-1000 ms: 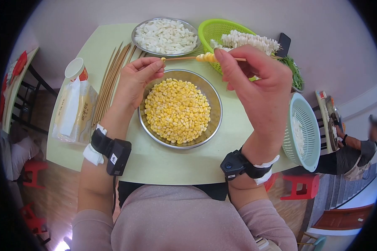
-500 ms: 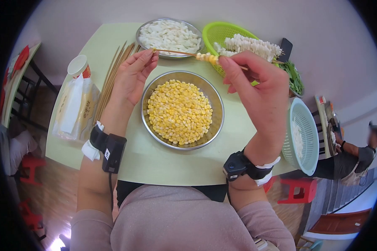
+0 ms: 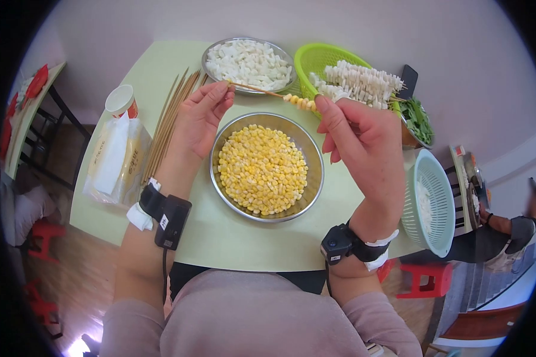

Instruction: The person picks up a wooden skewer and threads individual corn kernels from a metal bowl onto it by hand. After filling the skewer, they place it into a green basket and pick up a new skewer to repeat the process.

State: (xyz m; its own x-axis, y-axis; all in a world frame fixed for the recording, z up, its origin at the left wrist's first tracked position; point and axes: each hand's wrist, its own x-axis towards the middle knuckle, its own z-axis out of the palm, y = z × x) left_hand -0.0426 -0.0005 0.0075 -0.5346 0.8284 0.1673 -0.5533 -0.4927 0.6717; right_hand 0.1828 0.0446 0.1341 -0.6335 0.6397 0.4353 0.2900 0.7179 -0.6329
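My right hand (image 3: 363, 134) is closed around a thin wooden skewer (image 3: 256, 88), with several yellow corn kernels (image 3: 299, 102) threaded on it just in front of my fingers. The skewer is held nearly level above the far rim of a steel bowl (image 3: 215, 178) full of loose corn kernels (image 3: 262, 169). At the skewer's left tip, my left hand (image 3: 205, 113) pinches a small corn kernel, mostly covered by the thumb and finger. The far end of the skewer is hidden behind my right hand.
Bare skewers (image 3: 168, 128) lie left of the bowl, beside a tissue pack (image 3: 118, 156) and paper cup (image 3: 121, 101). Behind are a steel dish (image 3: 207, 64) of white pieces and a green basket (image 3: 304, 62) of white skewers. A blue basket (image 3: 443, 202) stands right, near a person (image 3: 488, 238).
The whole view has shifted slightly, so the table and bowl sit lower in it. My hands keep the same hold, with the skewer still stretched between them.
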